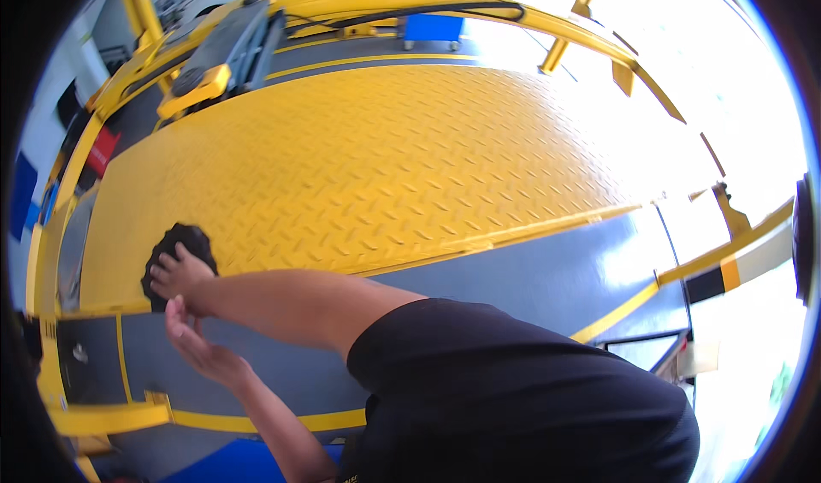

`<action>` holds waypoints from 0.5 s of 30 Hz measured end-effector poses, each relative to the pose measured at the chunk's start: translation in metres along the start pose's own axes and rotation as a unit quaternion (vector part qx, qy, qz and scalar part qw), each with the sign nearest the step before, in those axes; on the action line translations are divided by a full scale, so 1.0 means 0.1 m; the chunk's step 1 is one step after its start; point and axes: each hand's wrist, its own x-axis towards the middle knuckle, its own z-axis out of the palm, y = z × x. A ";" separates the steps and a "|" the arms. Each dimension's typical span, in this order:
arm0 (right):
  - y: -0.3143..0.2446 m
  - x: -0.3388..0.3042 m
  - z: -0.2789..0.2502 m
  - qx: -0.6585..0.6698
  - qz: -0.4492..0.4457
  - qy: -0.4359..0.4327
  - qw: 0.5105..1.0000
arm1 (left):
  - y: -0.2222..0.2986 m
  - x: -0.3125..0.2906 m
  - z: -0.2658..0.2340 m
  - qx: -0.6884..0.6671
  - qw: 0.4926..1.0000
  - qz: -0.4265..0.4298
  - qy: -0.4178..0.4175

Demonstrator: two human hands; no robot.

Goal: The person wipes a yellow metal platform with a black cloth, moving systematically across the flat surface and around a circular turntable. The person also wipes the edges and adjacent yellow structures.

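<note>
My right arm reaches across to the left side of the head view, its short black sleeve [513,372] filling the lower right. My right hand [180,273] grips a round black disc [197,240] with a scalloped edge, the fingers apart over its face. The disc's exact kind cannot be told, and part of it is hidden by the hand. Just below, my left hand [205,355] is open, fingers extended and pointing up towards the right wrist, holding nothing. Behind the disc lies a yellow diamond-tread metal plate [385,166], at its near left corner.
Yellow frame rails [547,34] and posts [141,8] surround the plate. A grey and yellow mechanism [227,59] stands at the back left; a blue wheeled cart [432,31] is behind. Grey floor with yellow lines [616,312] runs in front, and a blue surface [227,466] lies at the bottom.
</note>
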 end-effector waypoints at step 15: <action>1.76 -5.15 -1.78 -0.040 0.222 0.125 0.966 | 1.46 -1.97 2.57 -0.051 0.917 0.139 -0.371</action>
